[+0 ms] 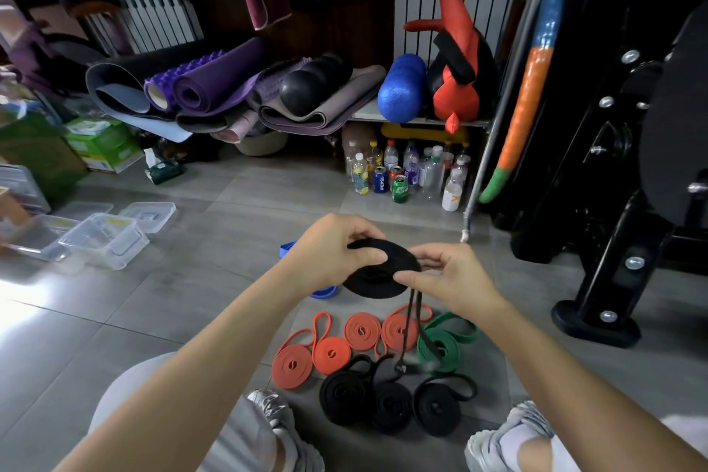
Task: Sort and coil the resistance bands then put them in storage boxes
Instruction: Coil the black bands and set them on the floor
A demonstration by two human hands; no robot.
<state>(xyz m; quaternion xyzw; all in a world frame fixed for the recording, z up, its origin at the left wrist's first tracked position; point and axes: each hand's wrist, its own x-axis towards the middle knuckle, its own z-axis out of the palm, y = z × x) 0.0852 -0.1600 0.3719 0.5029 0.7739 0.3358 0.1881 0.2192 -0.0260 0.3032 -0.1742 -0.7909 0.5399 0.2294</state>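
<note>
A flat black coil of resistance band is held up between both hands over the floor. My left hand pinches its left rim, thumb on top. My right hand pinches its right edge, and the band's loose tail hangs down from there. On the floor below lie several coiled orange bands, three coiled black bands and a loosely folded green band. Clear plastic storage boxes stand open at the left, with a lid behind them.
A blue band shows under the held coil. Bottles and cans stand under a shelf of rolled mats. A black machine frame stands at the right. My shoes flank the bands.
</note>
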